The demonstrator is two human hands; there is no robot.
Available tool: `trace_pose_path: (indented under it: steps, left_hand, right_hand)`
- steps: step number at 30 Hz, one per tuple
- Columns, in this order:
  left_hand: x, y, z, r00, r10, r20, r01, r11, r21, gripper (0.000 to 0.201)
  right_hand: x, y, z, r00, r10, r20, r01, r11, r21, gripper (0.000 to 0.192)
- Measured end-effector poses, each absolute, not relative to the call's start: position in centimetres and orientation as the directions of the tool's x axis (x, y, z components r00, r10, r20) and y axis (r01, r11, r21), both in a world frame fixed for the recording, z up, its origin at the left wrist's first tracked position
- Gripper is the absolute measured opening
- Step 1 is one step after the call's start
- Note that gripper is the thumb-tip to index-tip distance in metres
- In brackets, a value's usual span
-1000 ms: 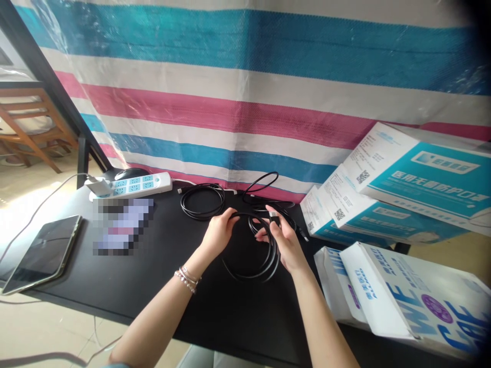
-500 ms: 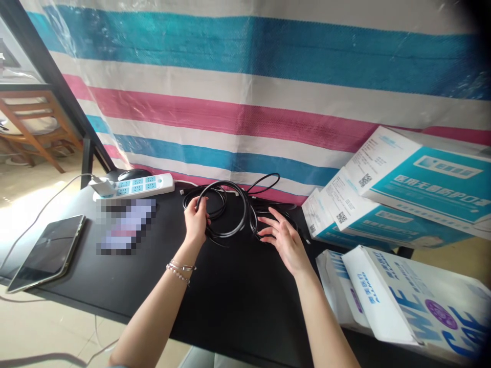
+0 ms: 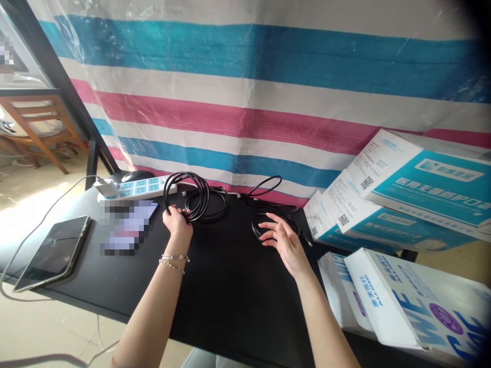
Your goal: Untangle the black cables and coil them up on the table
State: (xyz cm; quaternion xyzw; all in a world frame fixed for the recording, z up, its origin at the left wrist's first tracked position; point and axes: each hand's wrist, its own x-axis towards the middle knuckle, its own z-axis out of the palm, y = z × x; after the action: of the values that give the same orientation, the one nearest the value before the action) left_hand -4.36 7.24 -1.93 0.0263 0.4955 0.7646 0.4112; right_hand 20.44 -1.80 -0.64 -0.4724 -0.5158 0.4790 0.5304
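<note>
The left hand (image 3: 177, 221) holds a black cable coil (image 3: 186, 189), its fingers (image 3: 169, 210) curled shut around the bottom of the loops. The coil stands up on its edge, just past the fingers, and leans over a second black coil (image 3: 215, 204) that lies flat on the black bench (image 3: 226, 286). The right hand (image 3: 286, 244) is spread wide and holds nothing; its fingertips (image 3: 264, 227) rest on a third small black coil (image 3: 274, 225), and one loose loop of cable (image 3: 264, 185) curves up just beyond it. Left of the held coil, close by, lies a white power strip (image 3: 148, 186) with blue sockets, a white charger (image 3: 105, 187) plugged in at its far end and a black mouse (image 3: 135, 176) behind it. Near the left fingers, a bit closer to the person, is a blurred patch, and further left a dark tablet (image 3: 53, 251) sits by the bench edge. To the right of the right hand, blue and white boxes (image 3: 402, 194) are stacked; they carry square codes and Chinese writing too small to read. A white box (image 3: 406, 301) nearer the person shows big blue letters, partly cut off. Between the two arms the bench is bare and dark. A striped sheet (image 3: 268, 102) in blue, white and pink hangs along the far edge.
</note>
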Motion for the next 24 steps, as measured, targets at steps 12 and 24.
trace_pose_path:
  steps: [12,24]
  left_hand:
    - [-2.8,7.5,-2.5,-0.515,0.778,-0.360,-0.550,0.022,0.835,0.013]
    - [-3.8,7.3,-3.3,-0.309,0.907,-0.284,-0.275,0.201,0.940,0.022]
  right_hand:
    - [20.6,-1.6,-0.8,0.014,0.996,0.084,0.007,0.084,-0.996,0.048]
    - [20.5,-1.7,-0.7,-0.013,0.999,0.045,0.066,0.046,-0.997,0.050]
